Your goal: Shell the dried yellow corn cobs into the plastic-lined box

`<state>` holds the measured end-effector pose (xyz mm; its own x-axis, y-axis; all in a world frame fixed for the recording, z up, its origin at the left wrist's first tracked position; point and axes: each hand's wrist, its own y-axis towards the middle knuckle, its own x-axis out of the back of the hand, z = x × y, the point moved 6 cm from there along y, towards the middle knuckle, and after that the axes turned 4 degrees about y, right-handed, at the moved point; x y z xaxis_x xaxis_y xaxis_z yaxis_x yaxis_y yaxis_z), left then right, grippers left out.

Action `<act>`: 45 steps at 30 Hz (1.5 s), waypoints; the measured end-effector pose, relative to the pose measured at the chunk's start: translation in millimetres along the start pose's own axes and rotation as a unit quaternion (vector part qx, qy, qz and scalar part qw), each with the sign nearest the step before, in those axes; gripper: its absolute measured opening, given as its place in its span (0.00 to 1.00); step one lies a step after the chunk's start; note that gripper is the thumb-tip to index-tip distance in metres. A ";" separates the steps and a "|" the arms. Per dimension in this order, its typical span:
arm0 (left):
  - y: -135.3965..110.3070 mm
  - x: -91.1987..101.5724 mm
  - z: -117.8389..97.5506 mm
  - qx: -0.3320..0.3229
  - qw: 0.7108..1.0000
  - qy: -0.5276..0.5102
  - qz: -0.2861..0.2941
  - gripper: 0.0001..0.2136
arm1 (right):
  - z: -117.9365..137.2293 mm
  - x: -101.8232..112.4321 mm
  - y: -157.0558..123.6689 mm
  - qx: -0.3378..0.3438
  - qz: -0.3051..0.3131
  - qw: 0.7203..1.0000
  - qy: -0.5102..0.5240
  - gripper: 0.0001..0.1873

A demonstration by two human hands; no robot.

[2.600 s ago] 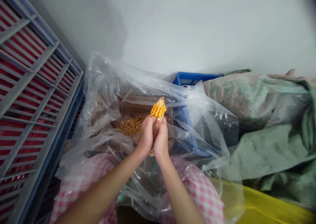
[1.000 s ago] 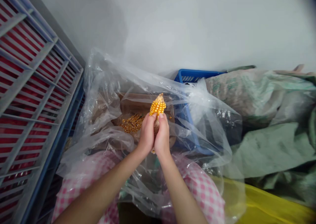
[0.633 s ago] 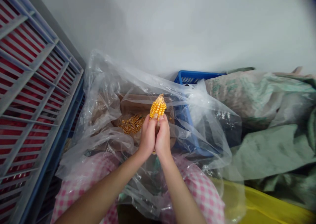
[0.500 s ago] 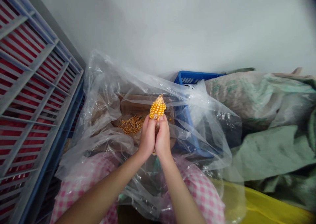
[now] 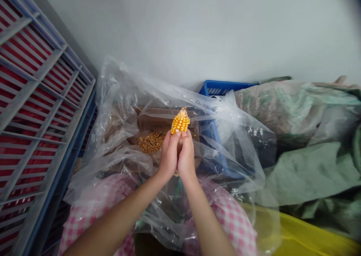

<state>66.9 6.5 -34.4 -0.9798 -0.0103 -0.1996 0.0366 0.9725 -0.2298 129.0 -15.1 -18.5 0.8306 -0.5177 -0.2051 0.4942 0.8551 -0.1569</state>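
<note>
White wall [image 5: 214, 30] behind plastic bag [image 5: 118, 109], left hand [image 5: 169, 156] and right hand [image 5: 186, 156] clamped on a corncob [image 5: 180, 122].

A partly shelled corn cob [image 5: 180, 122], orange-yellow kernels remaining only at its upper end, stands upright gripped between the left hand [image 5: 169, 157] and right hand [image 5: 186, 156]; loose kernels [image 5: 150, 142] lie beyond the left hand.

Bright, even light, soft shadow on the wall [image 5: 225, 30], edges bowed.
</note>
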 end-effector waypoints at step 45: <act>-0.6 -6.5 -7.5 -0.067 0.984 0.163 0.023 0.13 | -20.2 6.7 11.3 -0.014 -0.016 0.999 0.045 0.16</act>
<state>71.7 7.7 -25.8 -0.9895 0.0879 0.1147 0.0771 0.9924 -0.0956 135.0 -9.5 -41.2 0.7871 -0.5470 -0.2850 0.5124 0.8371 -0.1915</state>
